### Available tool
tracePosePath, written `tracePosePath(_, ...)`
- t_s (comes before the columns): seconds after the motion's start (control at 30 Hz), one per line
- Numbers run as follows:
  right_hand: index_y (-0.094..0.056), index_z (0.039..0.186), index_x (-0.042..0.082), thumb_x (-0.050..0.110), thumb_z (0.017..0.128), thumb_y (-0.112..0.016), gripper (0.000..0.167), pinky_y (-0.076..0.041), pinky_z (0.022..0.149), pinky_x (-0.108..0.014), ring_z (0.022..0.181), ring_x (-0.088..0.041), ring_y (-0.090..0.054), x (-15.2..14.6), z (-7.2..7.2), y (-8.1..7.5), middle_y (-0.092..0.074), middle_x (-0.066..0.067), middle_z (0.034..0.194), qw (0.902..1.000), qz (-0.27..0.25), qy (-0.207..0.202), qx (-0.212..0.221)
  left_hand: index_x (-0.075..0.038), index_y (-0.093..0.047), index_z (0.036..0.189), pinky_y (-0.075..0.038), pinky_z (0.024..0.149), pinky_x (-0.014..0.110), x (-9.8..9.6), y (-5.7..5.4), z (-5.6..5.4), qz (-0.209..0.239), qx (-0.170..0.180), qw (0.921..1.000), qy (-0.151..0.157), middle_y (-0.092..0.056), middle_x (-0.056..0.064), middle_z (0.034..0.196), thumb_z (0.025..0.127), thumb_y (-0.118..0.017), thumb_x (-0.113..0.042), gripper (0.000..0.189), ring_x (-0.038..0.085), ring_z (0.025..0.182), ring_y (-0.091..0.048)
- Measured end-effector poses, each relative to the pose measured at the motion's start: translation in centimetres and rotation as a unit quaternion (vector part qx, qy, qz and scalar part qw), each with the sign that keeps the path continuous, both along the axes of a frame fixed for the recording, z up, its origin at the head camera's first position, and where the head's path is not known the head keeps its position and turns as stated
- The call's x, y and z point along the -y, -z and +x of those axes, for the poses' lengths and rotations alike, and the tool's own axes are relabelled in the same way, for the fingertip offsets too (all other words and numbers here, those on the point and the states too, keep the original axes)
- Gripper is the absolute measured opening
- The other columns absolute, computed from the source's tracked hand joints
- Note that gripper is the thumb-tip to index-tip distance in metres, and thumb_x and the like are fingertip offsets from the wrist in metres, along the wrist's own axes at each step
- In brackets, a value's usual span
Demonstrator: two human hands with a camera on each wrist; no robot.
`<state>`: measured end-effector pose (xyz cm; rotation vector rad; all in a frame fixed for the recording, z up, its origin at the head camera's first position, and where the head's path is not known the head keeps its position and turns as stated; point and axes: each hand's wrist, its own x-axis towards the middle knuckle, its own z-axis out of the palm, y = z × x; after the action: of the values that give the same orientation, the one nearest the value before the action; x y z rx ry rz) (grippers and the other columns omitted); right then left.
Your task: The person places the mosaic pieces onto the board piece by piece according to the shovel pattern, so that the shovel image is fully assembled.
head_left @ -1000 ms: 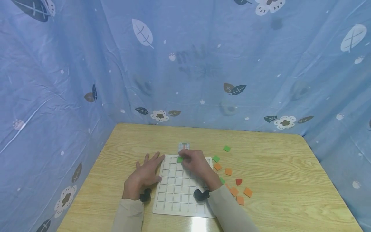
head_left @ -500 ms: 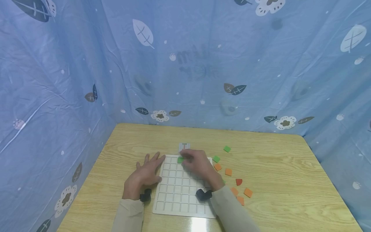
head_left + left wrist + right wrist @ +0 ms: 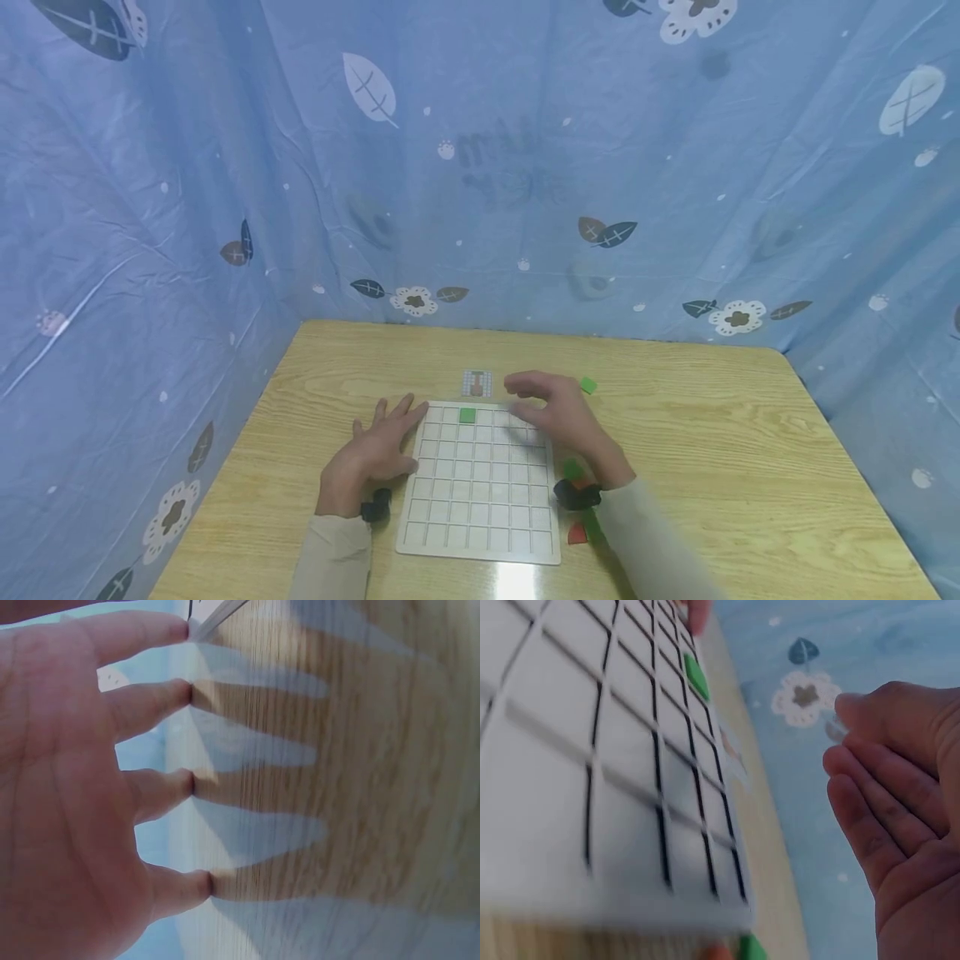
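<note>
The left hand [image 3: 371, 454] spreads its fingers at the grid board [image 3: 457, 492], where light bracing should prevent sliding. The right hand [image 3: 562, 410], fingers loosely bent, holds nothing visible. The green tile [image 3: 467, 415] lies in a top-row cell; square seating matters.

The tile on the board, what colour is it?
The tile is green; the head view shows it best.
</note>
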<state>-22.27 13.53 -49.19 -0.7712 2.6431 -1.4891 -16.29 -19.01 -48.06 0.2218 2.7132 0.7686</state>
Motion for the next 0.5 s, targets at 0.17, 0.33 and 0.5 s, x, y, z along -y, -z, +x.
tracePosePath(0.17, -0.077, 0.135, 0.014, 0.010, 0.097, -0.081, 0.038, -0.061, 0.108, -0.052, 0.124, -0.039, -0.075, -3.3, -0.4, -0.4, -0.078, -0.011, 0.136, 0.9994, -0.027, 0.006, 0.019, -0.015, -0.043, 0.169, -0.001, 0.121, 0.091, 0.0, 0.1, 0.0, 0.003, 0.000, 1.0000, -0.002, -0.024, 0.020, 0.182, 0.081, -0.081, -0.003, 0.097, 0.058, 0.167, -0.005)
tracePosePath(0.33, -0.075, 0.137, 0.007, 0.004, 0.097, -0.080, 0.041, -0.060, 0.110, -0.050, 0.125, -0.041, -0.074, -6.6, -1.0, -0.6, -0.076, -0.017, 0.138, 0.9992, -0.036, 0.004, 0.016, -0.013, -0.044, 0.169, -0.002, 0.121, 0.092, 0.1, 0.1, -0.1, 0.005, -0.002, 1.0000, -0.002, -0.025, 0.021, 0.181, 0.080, -0.081, -0.002, 0.096, 0.059, 0.166, -0.005)
tracePosePath(0.5, -0.074, 0.139, 0.008, 0.007, 0.097, -0.082, 0.043, -0.059, 0.111, -0.048, 0.126, -0.042, -0.073, -9.5, -1.6, -0.7, -0.075, -0.017, 0.139, 0.9997, -0.018, 0.012, 0.016, -0.013, -0.045, 0.168, -0.003, 0.120, 0.092, 0.1, 0.1, -0.1, 0.004, -0.006, 1.0000, -0.001, -0.025, 0.022, 0.181, 0.080, -0.082, -0.002, 0.096, 0.060, 0.166, -0.006)
